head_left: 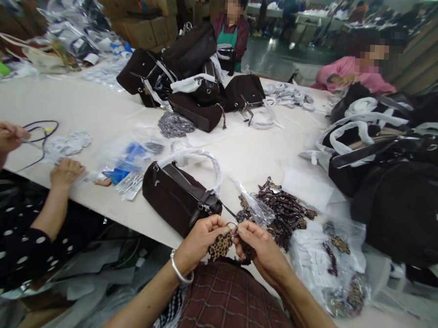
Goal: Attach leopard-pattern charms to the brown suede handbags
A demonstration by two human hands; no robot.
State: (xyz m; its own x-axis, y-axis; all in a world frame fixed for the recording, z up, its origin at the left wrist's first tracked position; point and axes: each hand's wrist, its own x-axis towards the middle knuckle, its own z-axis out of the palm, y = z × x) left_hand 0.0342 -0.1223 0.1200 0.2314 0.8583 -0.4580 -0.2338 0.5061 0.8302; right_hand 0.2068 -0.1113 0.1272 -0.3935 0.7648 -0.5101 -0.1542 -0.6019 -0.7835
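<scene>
Two pinches hold one metal ring [232,223]: my left hand [212,232] and right hand [259,244] grip opposite sides, probably to steady it, a spotted charm [221,247] beside the left. The brown handbag [176,197] lies just beyond on the bench [250,156], seemingly for easy reach, near heaped charms [287,214].

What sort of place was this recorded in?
Probably a handbag factory or workshop: dark handbags with white-wrapped handles are heaped on a large worktable, cardboard boxes are stacked behind it, and a pile of beaded-looking straps lies nearby.
</scene>
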